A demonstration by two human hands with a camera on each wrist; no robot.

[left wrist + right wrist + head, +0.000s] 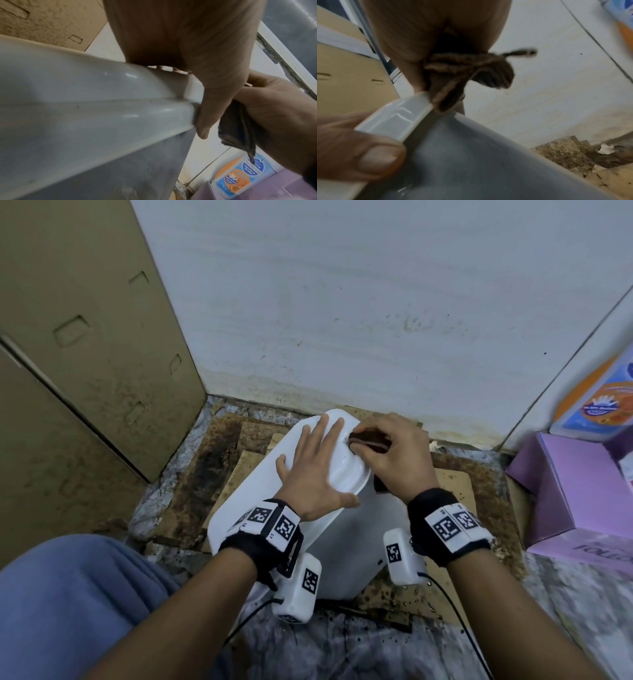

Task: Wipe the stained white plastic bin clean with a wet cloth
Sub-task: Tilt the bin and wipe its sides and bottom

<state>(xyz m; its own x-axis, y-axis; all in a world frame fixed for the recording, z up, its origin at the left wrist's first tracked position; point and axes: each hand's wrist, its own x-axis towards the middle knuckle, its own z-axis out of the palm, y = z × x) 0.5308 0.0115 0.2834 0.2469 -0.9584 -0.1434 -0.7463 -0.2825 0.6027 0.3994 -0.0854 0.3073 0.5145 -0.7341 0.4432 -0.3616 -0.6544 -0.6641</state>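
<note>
The white plastic bin (346, 546) stands on the stained floor, its lid (346, 470) on top. My left hand (315, 467) lies flat on the lid with fingers spread and straight, thumb (205, 119) hanging over the lid's edge (120, 115). My right hand (390, 453) grips a dark brown cloth (368, 441) and presses it against the lid's far right edge. In the right wrist view the bunched cloth (471, 70) hangs from my fingers at the lid's rim (399, 117). The left wrist view shows the cloth (240, 128) beside my thumb.
Stained cardboard panels (85, 354) lean at the left, a dirty white wall (376, 320) stands behind the bin. Purple boxes (575, 491) and an orange-blue pack (599, 398) sit at the right. Wet, soiled cardboard pieces (219, 470) cover the floor. My blue-clad knee (68, 604) is at lower left.
</note>
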